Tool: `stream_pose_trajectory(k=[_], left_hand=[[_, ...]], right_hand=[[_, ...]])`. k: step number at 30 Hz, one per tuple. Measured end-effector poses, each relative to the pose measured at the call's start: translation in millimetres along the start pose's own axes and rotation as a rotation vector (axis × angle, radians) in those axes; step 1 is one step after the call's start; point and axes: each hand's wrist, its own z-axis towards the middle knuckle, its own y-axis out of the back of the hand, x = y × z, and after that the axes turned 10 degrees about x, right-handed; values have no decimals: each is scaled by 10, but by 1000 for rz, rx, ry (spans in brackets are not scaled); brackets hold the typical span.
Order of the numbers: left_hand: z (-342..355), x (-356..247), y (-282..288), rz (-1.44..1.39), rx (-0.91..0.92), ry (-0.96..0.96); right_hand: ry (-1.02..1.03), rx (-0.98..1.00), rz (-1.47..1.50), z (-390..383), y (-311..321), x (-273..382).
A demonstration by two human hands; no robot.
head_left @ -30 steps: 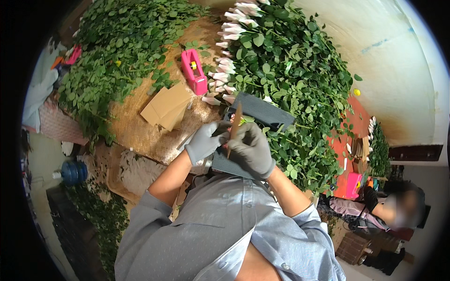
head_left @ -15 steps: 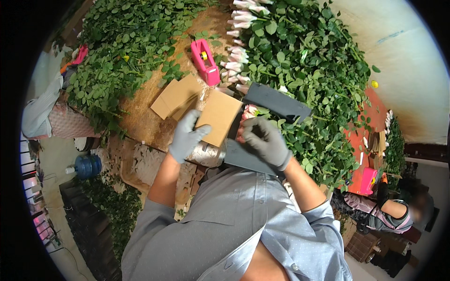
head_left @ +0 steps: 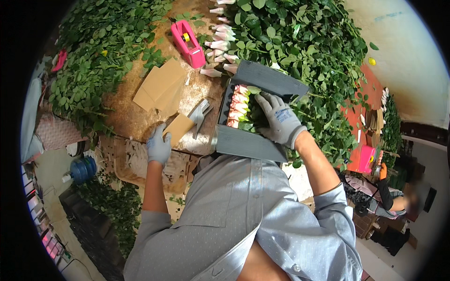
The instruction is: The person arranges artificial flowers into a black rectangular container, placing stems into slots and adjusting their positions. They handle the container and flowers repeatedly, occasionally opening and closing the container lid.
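Note:
My left hand (head_left: 159,146), in a grey glove, grips a small tan cardboard sheet (head_left: 178,128) near the table's front edge. To its right lies a grey metal stapler (head_left: 200,114). A row of pink roses (head_left: 238,107) lies with heads to the left in a dark trough with ridged grey side walls (head_left: 253,142). My right hand (head_left: 281,121), also gloved, rests palm down with fingers spread on the leaves and stems behind the heads. Beyond my left hand, several loose cardboard sheets (head_left: 161,86) overlap on the wooden table (head_left: 136,119).
A pink tape dispenser (head_left: 193,55) stands beyond the cardboard. Leafy stems (head_left: 309,42) are heaped at right, with sleeved pale buds (head_left: 222,35) along their edge; more foliage (head_left: 89,84) covers the left. A blue water bottle (head_left: 83,168) sits low left. Another person (head_left: 386,201) is at far right.
My left hand has carried the cardboard left and nearer the table's edge, uncovering the stapler. My right hand has shifted right, off the rose heads, and its fingers have spread.

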Motion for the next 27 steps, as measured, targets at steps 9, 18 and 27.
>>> stream_pose_trajectory(k=[9, 18, 27], left_hand=[[80, 273, -214, 155, -84, -75], [-21, 233, -312, 222, -174, -182], [-129, 55, -287, 227, -218, -241]], right_hand=[[-115, 46, 57, 134, 36, 41], [-223, 28, 136, 149, 63, -39], [-88, -106, 128, 52, -88, -38]])
